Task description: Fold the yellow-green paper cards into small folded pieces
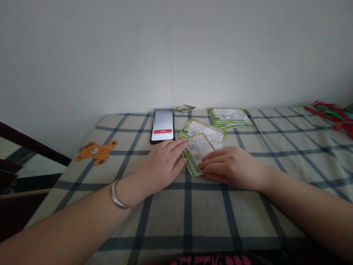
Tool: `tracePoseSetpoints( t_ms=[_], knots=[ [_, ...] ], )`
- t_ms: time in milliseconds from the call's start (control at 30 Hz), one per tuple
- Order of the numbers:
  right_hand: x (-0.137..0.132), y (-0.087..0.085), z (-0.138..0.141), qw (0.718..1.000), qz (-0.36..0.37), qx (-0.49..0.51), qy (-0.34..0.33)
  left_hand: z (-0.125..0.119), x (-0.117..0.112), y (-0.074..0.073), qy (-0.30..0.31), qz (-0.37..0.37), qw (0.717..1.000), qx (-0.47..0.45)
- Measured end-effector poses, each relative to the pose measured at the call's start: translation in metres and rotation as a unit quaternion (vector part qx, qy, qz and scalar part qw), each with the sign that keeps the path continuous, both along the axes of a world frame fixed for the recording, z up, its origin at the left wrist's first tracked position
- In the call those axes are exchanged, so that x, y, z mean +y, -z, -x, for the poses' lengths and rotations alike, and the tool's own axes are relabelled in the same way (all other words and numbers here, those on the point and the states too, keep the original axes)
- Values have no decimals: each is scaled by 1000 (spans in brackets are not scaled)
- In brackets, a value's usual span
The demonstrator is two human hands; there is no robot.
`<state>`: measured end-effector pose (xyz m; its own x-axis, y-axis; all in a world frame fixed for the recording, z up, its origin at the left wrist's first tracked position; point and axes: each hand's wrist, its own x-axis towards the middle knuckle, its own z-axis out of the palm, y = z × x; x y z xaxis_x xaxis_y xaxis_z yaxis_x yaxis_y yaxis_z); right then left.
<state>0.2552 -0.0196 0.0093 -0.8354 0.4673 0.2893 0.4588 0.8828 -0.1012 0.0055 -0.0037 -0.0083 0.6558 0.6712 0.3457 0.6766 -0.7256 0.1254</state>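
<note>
A green-edged printed card with QR codes (197,152) lies tilted on the checked cloth (190,221), and both hands are at it. My left hand (162,165) grips its left edge between fingers and thumb. My right hand (231,167) presses its fingertips on the card's lower right part. Just behind it, a similar card (203,132) lies partly under this one. Farther back sits a stack of such cards (228,117). A black smartphone (162,125) with a lit, blurred screen lies beyond my left hand, not touching it. A metal bangle (118,195) circles my left wrist.
A small folded card (184,108) lies by the wall. An orange teddy-bear patch (96,152) sits on the cloth at left. Red and green ribbons (329,116) lie at the far right. A dark frame rail (30,141) runs beyond the cloth's left edge.
</note>
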Motion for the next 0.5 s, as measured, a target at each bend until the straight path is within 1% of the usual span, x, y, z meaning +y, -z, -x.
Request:
tracePoseSetpoints(
  t_ms=[100,200,267,300,367,433,500],
  knots=[
    [3,4,2,999,34,7,-32,0,0,-1,16,2,1000,5],
    [6,4,1,994,86,45,-50,-1,-2,-2,33,-8,998,47],
    [9,2,-1,990,112,72,-51,0,-4,-3,38,-11,996,79],
    [11,1,-3,989,107,91,-37,1,-4,-3,38,-10,995,89],
    [17,0,-8,991,59,120,15,2,-4,-5,37,-8,995,94],
    [23,2,-14,989,13,119,89,4,-3,-7,42,-9,995,89],
    [29,8,-19,986,5,101,133,4,-1,-9,49,-10,995,82]
  ],
)
